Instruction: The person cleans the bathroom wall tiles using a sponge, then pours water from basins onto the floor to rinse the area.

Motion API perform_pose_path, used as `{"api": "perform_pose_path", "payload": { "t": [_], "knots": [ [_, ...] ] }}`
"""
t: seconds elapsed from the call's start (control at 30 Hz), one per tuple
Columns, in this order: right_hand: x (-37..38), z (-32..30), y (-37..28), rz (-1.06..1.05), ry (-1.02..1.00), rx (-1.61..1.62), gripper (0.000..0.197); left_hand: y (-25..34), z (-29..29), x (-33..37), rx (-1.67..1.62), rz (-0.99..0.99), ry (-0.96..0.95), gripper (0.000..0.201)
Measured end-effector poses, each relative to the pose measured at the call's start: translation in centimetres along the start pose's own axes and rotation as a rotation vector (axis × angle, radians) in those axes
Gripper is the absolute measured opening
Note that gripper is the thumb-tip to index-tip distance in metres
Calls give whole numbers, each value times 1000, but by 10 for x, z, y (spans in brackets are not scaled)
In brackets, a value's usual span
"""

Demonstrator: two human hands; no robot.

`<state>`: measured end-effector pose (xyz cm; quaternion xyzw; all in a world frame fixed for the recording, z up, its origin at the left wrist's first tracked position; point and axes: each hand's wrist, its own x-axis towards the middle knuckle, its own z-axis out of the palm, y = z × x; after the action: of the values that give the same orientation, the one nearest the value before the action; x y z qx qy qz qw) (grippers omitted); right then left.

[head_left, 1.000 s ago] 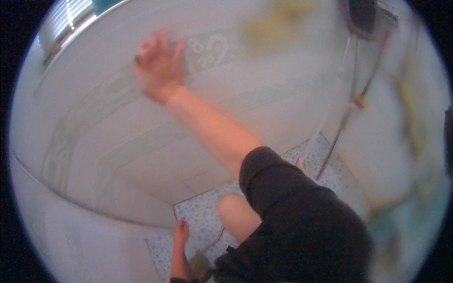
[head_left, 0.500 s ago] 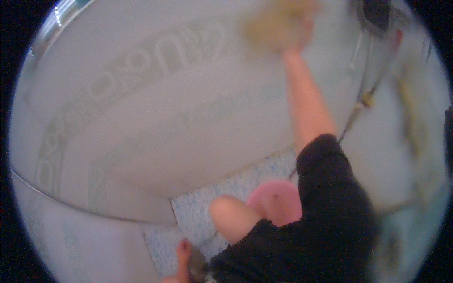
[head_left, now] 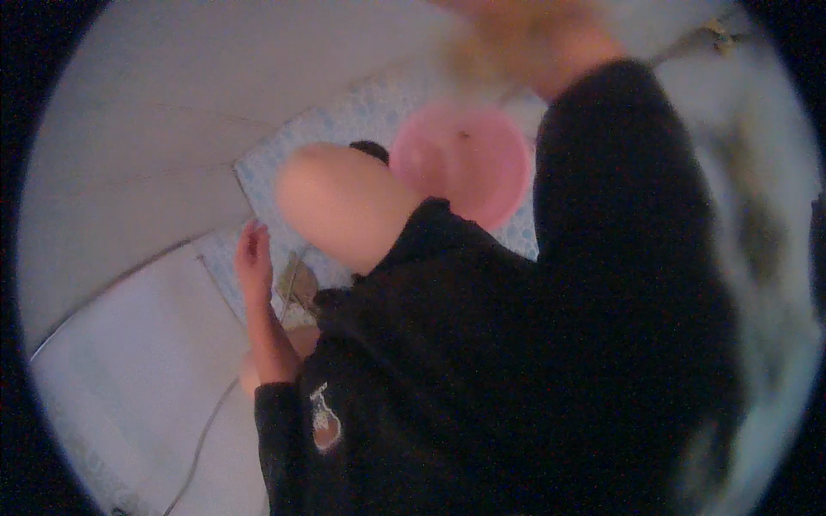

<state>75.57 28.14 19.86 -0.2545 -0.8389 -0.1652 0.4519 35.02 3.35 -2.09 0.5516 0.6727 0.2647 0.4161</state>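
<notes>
At the top edge, my right hand (head_left: 576, 52) reaches out beyond the pink tub (head_left: 520, 168). A brownish blur covers its fingers, so what it holds, if anything, cannot be made out. My left hand (head_left: 253, 258) hangs beside my bent knee at the left, above the blue-patterned floor. Its fingers are curled in, and nothing shows in them. A flat brownish-grey thing (head_left: 298, 282), of a kind I cannot tell, lies close to that hand. The tub stands on the floor past my knee, with a small dark spot inside it.
Pale wall tiles (head_left: 138, 146) rise along the far left side. A white panel (head_left: 146, 344) stands at the lower left, with a thin cord (head_left: 204, 439) running over it. At the upper right a yellowish fitting (head_left: 721, 36) shows. Blurred smears cover the right side of the view.
The view has tilted down toward the floor and my body. My right arm has come from high on the patterned wall to lower down. My left forearm now shows more fully.
</notes>
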Motion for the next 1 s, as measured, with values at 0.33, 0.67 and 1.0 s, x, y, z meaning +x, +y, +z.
{"api": "perform_pose_path", "payload": {
  "t": [0.33, 0.67, 1.0],
  "knots": [
    [-423, -35, -145, 1198, -648, 179, 33, -102, 37, -54, 36, -339, -164, 34],
    [-527, -75, -249, 1999, -459, 49, 34, -115, 65, -37, 430, 39, -278, 37],
    [-541, -134, -293, 2534, -157, 663, 46, -103, 52, -67, 359, -73, -294, 37]
  ]
}}
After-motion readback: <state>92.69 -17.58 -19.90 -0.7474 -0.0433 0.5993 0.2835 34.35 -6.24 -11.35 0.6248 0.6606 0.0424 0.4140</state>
